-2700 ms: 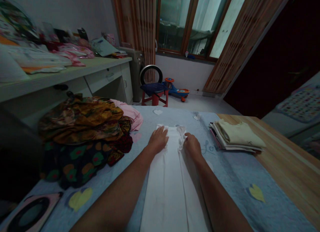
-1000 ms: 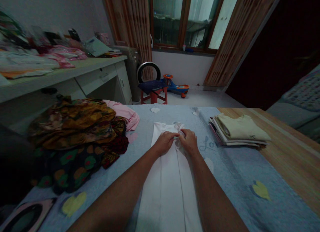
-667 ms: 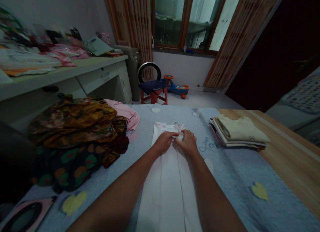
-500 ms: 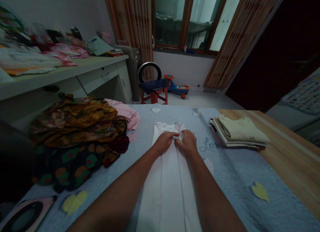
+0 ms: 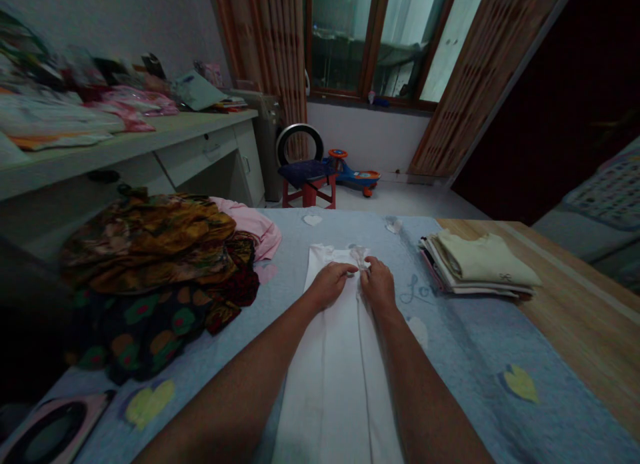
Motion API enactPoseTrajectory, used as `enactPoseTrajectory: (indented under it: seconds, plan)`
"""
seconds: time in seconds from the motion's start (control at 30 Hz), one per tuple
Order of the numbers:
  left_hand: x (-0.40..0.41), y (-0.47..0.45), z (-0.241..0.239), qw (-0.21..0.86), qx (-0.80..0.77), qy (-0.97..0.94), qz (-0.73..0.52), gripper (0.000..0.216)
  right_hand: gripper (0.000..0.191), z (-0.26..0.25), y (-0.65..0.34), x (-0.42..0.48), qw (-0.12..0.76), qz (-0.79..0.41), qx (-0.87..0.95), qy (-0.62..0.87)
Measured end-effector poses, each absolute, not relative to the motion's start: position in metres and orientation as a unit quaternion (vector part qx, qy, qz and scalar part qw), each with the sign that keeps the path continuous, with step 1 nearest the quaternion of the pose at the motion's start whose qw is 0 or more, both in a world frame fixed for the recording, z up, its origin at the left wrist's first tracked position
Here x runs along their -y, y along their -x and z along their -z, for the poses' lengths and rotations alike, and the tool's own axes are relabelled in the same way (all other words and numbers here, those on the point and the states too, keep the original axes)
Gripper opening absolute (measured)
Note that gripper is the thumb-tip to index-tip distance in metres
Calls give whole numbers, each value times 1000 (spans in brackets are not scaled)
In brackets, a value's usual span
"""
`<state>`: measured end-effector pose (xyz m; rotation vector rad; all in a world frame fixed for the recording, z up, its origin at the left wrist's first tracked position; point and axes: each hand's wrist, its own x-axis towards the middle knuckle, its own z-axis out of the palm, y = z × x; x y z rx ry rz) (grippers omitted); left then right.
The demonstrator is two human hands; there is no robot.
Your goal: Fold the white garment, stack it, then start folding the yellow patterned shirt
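A long white garment (image 5: 340, 377) lies lengthwise in front of me, folded into a narrow strip with creases running along it. Its far end has a ruffled, slightly sheer trim. Near that end, on the left side, my left hand (image 5: 330, 284) is closed on the fabric, thumb pointing right. My right hand (image 5: 379, 285) pinches the trim along the right edge, its fingers curled and partly hidden. Thumb tips of both hands come close together over the cloth. Beneath the garment spreads a blue blanket (image 5: 465, 384) with heart patterns.
A heap of dark patterned clothes (image 5: 160, 271) and a pink cloth (image 5: 253, 227) lie on the left. Folded clothes (image 5: 483, 264) are stacked at right, beside bare wood tabletop (image 5: 590, 311). A pink-framed round object (image 5: 55, 431) sits front left. Beyond stands a red stool (image 5: 309, 194).
My right hand has shifted slightly to the right, and more of the ruffled trim shows between the hands. My left hand has barely moved.
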<state>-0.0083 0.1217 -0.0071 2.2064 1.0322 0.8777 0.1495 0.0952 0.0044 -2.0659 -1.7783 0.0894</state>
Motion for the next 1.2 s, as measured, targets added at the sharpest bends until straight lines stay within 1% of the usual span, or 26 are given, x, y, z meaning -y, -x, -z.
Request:
enactPoseTrajectory:
  seconds: [0.1, 0.23, 0.43, 0.53, 0.63, 0.8, 1.03, 1.2]
  plan:
    - [-122, 8, 10, 263, -382, -824, -324, 42, 33, -5, -150, -95, 203, -34, 645, 736]
    - [-123, 7, 12, 258, -381, -827, -322, 41, 29, -8, -150, -94, 159, -23, 656, 737]
    - [-122, 7, 10, 256, -378, -831, -317, 38, 37, -6, -150, -96, 139, -15, 669, 730]
    - [-122, 8, 9, 259, -376, -832, -316, 39, 32, -6, -150, -96, 132, -14, 677, 724]
    - [-123, 7, 9, 257, -377, -834, -310, 40, 28, -6, -150, -96, 142, -9, 673, 726]
    - [-122, 7, 7, 253, -384, -834, -305, 39, 29, -5, -148, -99, 168, -14, 658, 734]
    - [-121, 8, 7, 250, -383, -836, -304, 39, 14, -5, -147, -102, 190, -9, 634, 749]
    - [-122, 7, 9, 250, -384, -835, -306, 39, 13, -3, -149, -103, 209, -12, 627, 750]
